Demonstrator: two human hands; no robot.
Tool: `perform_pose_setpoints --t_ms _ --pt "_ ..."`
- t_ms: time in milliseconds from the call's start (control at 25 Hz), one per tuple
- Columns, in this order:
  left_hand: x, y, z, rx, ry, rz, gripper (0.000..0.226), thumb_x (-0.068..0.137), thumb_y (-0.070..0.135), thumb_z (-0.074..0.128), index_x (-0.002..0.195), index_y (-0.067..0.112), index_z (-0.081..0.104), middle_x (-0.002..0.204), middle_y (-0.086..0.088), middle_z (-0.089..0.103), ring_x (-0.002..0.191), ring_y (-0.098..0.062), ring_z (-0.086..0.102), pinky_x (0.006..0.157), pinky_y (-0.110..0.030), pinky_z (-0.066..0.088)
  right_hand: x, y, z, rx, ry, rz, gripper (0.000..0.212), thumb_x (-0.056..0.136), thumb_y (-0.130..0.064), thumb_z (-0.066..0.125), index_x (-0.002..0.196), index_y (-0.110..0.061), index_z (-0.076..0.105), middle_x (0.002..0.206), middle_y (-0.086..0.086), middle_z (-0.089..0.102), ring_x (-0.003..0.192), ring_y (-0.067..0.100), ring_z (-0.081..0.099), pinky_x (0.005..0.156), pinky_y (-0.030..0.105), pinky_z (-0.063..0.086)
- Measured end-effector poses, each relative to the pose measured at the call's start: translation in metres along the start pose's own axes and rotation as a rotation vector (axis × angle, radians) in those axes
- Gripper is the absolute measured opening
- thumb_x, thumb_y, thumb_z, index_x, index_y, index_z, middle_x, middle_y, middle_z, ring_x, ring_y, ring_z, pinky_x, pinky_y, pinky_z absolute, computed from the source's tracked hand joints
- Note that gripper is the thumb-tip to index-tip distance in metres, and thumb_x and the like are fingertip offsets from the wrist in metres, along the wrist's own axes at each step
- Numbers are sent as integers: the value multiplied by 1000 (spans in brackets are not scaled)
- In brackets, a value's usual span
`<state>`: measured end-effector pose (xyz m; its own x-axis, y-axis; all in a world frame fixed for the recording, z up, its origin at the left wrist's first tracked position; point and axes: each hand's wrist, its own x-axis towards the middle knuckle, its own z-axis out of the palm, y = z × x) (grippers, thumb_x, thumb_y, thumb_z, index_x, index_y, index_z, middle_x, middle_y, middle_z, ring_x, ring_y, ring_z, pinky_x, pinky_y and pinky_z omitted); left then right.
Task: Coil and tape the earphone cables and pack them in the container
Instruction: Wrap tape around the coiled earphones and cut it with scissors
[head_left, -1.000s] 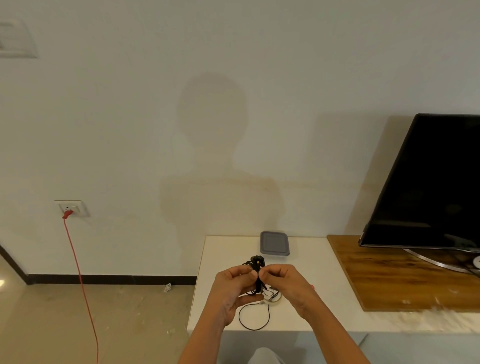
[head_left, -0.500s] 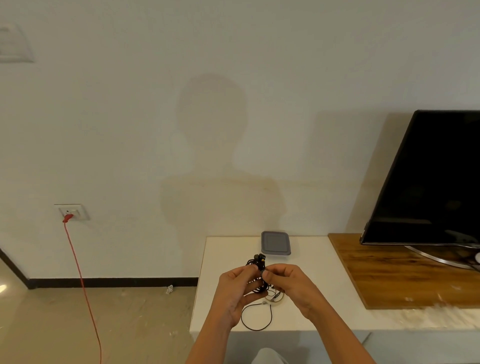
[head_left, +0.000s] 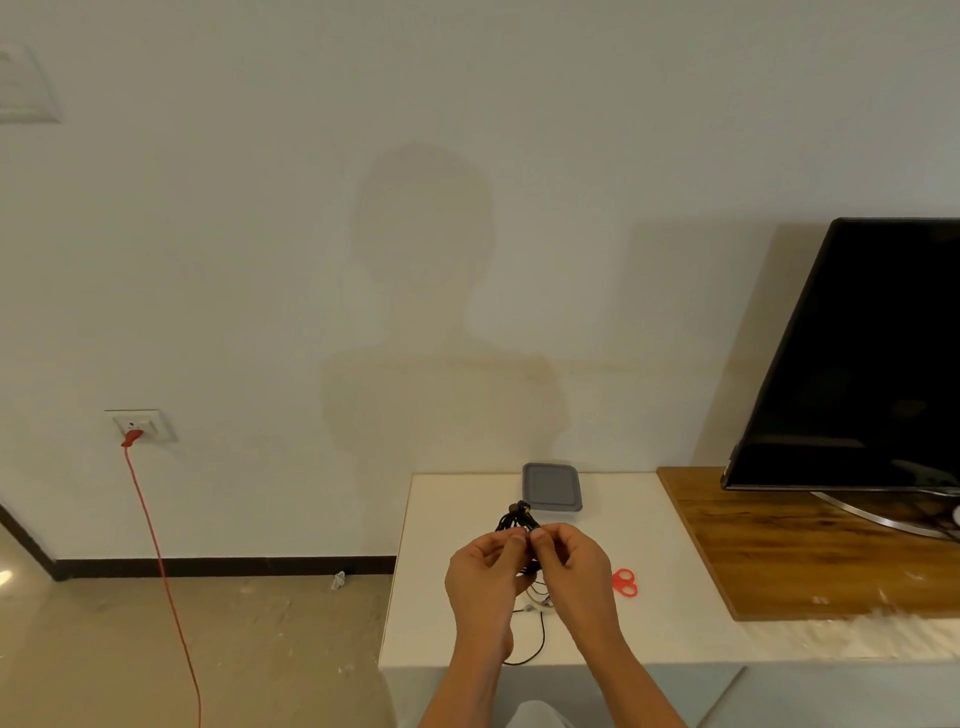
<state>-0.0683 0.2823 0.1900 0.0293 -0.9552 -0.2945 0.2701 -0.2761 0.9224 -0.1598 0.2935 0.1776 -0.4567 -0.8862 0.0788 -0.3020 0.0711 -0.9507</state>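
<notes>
The coiled earphone cable (head_left: 515, 519), a black bundle, is held up above the near part of the white table (head_left: 441, 525), between both hands, with its top loops and a small plug end sticking up past the fingertips. The left hand (head_left: 485, 577) has its fingers curled and pinches the bundle between thumb and forefinger from the left side. The right hand (head_left: 571, 566) is curled the same way and pinches the bundle from the right, so the two thumbs nearly meet at the coil. Whether tape is on the coil cannot be told.

Below the hands a loose black cable (head_left: 537, 644) lies in a loop on the table, reaching its near edge. Red-handled scissors (head_left: 625, 583) lie just right of the right hand. Behind the coil, near the wall, stands the container (head_left: 551, 486) with its grey lid on.

To the right a wooden board (head_left: 779, 561) adjoins the table and carries a dark television (head_left: 857, 364). On the wall at the left a socket (head_left: 141, 422) holds a red plug (head_left: 132, 437), whose red cord (head_left: 163, 561) runs down to the floor
</notes>
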Motion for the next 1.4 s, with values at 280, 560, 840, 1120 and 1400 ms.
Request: perform_pose_setpoints --t_ms 280,560,840,1120,1400 --pt "-4 8 -4 -140 -99 -193 14 86 3 63 95 0 73 89 -19 75 88 -30 73 85 -44 57 -1 1 -4 -48 83 -129 12 86 -17 67 84 -28 72 78 -14 71 77 4 66 70 14 52" --pt "-4 19 -12 -265 -147 -387 11 85 4 63 89 -1 72 89 -20 74 82 -28 72 81 -42 57 -2 16 2 -384 125 -486 10 82 -12 70 84 -21 69 78 -11 65 83 15 57 82 12 33" --pt "3 12 -16 -311 -83 -526 21 84 16 70 95 -2 69 95 -22 73 91 -31 69 71 -41 56 9 20 -8 -804 112 -1028 8 85 -21 61 78 -22 63 76 -9 65 79 11 61 85 29 30" --pt "10 7 -15 -285 -67 -528 8 87 9 66 89 2 70 74 -12 75 76 -21 70 73 -34 55 -8 2 -7 -11 63 -187 42 76 -26 78 108 -34 52 112 -18 55 106 1 53 83 14 45" --pt "17 0 -15 -333 -2 -467 11 87 4 65 94 -4 68 88 -21 73 76 -26 71 69 -35 57 -9 8 0 -160 -81 -231 14 84 -13 68 86 -28 70 74 -14 70 78 4 63 68 13 48"
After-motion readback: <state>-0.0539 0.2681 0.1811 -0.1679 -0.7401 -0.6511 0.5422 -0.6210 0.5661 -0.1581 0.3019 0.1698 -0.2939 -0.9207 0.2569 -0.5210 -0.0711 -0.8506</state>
